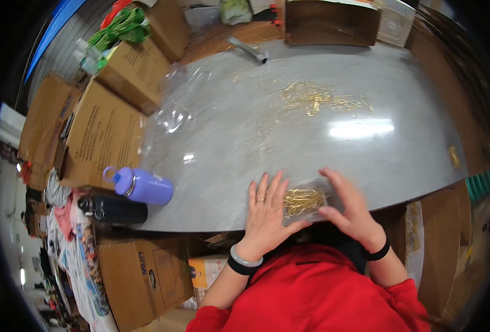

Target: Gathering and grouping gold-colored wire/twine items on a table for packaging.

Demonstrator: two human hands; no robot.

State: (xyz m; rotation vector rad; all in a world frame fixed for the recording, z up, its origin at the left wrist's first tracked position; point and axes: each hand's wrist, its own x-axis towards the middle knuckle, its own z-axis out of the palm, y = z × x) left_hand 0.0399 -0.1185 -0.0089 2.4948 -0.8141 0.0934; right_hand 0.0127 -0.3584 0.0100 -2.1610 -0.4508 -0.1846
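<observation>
Gold-coloured thin metal pieces (302, 202) are packed in a small clear plastic packet (323, 195) (bag or tray, I honestly can't tell) right at the near edge of a grey table (217, 155), sitting between the two hands. Left hand (266, 213) is palm down just to the left of it, fingers nearly straight, thumb spread out along the near side, so it's not clamped on anything. Right hand (350, 207) is on the right side, a bit blurry, thumb and fingers well apart, with the thumb tip at the packet's near right corner. Can't tell if it's actually pressing.

Farther out there's a loose scatter of the same sort of gold bits (317, 99), plus a little gold bundle (454, 156) by the right edge.

Other containers: a purple bottle (150, 187) with a loop on its lid and a black bottle (117, 209) lie on their sides at the near left, contents hidden. Past them stands a big cardboard box (101, 135), with crumpled clear plastic (173, 113) beside it. Far side has a brown box (331, 22) with its open side facing us, and another carton (145, 282) sits below the table at near left.
</observation>
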